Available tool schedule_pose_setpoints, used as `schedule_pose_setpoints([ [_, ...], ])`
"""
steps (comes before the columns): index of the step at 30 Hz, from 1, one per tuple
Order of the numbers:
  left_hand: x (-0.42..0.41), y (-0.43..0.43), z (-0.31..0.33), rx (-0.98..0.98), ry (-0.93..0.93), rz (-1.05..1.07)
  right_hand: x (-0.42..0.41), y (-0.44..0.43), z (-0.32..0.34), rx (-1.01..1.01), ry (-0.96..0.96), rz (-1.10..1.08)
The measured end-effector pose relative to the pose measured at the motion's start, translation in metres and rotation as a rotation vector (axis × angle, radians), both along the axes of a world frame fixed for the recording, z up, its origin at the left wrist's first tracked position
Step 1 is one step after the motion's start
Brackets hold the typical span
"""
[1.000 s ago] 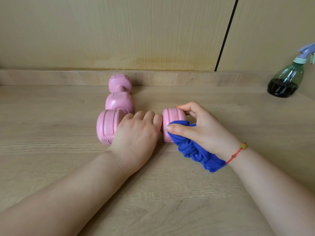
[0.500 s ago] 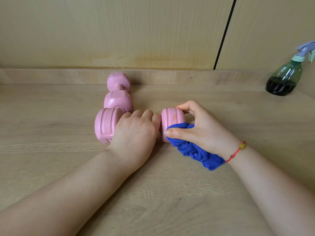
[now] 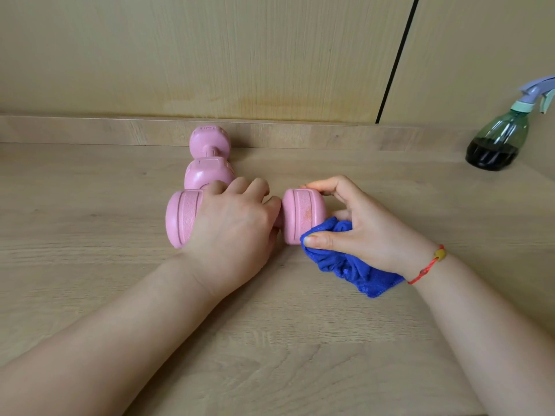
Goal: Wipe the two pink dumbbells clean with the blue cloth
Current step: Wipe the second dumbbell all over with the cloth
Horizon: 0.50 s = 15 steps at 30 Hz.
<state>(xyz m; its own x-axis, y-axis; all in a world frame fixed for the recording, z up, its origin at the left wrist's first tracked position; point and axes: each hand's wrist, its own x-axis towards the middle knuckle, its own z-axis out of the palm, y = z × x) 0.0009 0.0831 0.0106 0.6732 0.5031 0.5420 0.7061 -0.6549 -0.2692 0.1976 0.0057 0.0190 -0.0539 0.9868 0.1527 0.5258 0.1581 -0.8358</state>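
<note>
Wiping underway: near dumbbell [image 3: 301,214] is gripped by curled left hand [image 3: 234,232], its end rubbed with blue cloth [image 3: 339,262] pinched in right hand [image 3: 369,235]; far dumbbell [image 3: 208,163] judged pending.

The near dumbbell [image 3: 303,216] is pink with ribbed, flat-sided heads. It lies on its side, crosswise on the counter [image 3: 90,235], and its handle is hidden under the gripping left hand [image 3: 231,229]. The far dumbbell [image 3: 208,172], the same pink, lies lengthwise just behind the near dumbbell's left head, its second head farther back. The blue cloth [image 3: 342,259] is a crumpled bundle held in the right hand [image 3: 369,235]. It is pressed against the outer end of the near dumbbell's right head.
</note>
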Motion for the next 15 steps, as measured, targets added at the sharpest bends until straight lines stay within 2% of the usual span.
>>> schedule_pose_setpoints([
  [3,-0.003,0.001,0.003,-0.020,0.017,-0.019,-0.009,0.001,0.001,0.033,0.035,-0.117],
  [7,-0.005,0.004,0.006,-0.085,0.015,-0.089,-0.024,0.001,0.001,0.069,-0.070,-0.262],
  [10,-0.006,0.004,0.006,-0.082,0.024,-0.086,-0.020,0.003,0.001,0.059,-0.043,-0.189],
  [15,-0.008,0.001,0.009,-0.079,0.025,-0.100,-0.003,-0.003,0.007,-0.042,0.127,0.021],
])
